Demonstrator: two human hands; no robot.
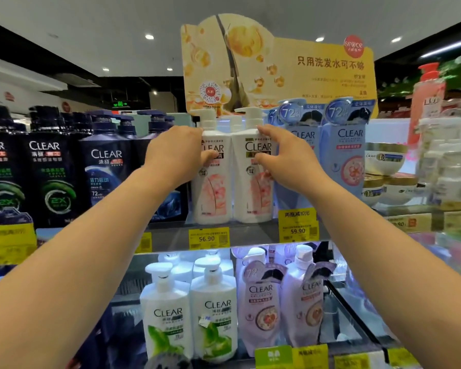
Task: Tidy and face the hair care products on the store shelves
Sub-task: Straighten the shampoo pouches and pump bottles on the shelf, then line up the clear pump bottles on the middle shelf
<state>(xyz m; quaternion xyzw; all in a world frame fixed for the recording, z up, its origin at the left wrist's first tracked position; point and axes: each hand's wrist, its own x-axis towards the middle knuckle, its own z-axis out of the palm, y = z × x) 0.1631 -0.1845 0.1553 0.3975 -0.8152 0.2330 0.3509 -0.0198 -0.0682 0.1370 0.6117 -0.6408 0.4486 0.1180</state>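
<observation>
Two white pump bottles with pink flower labels stand upright side by side at the middle of the frame on the upper shelf (168, 235), touching each other, and a hand is on each: the left hand (177, 153) grips the left white bottle (213, 193) at its shoulder, thumb curled across the front over the CLEAR lettering and the other fingers wrapped round its left side and out of sight, while the right hand (282, 153) grips the right white bottle (250, 187) the same way, its thumb lying across the label and its fingertips curled over the bottle's upper right shoulder just below the pump. Both labels face forward. Left of the pair, at the left of the frame, runs a row of dark CLEAR bottles (51, 166) and dark blue ones (107, 166), upright and fronted; just to the right stand two pale blue CLEAR refill pouches (343, 155), the nearer one touching the right white bottle. Behind the pair, at the top centre, rises a yellow cardboard display sign (304, 70). Yellow price tags (208, 238) hang on the shelf edge, one reading 56.90, another 59.90. On the lower shelf, at the bottom centre, stand two white bottles with green labels (168, 315) and beside them lilac CLEAR pouches (261, 307). At the far right sit white jars with gold lids (383, 158) and a tall pink pump bottle (426, 102)
</observation>
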